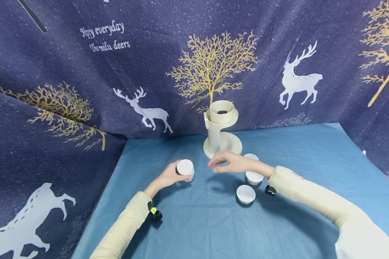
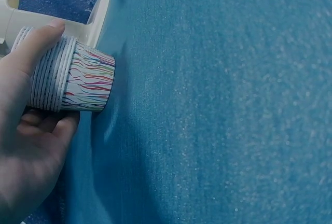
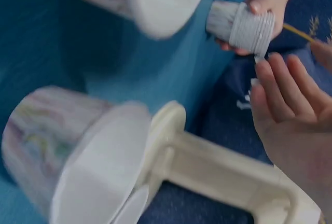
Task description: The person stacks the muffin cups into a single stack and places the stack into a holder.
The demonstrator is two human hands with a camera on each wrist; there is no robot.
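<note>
Left hand gripping the nested streaky white paper cups, the empty, loose-fingered right hand should pinch just one.

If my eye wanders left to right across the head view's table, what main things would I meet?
Left hand, the cup stack it holds, cream stand, three loose white cups. The right hand overlaps the stand's span, so it is left out.

At back of tbl, before curtain: stand. In front, to L: cup stack in L hand. To R: 3 loose cups, front-to-back row. R hand b/w stack & cups.
</note>
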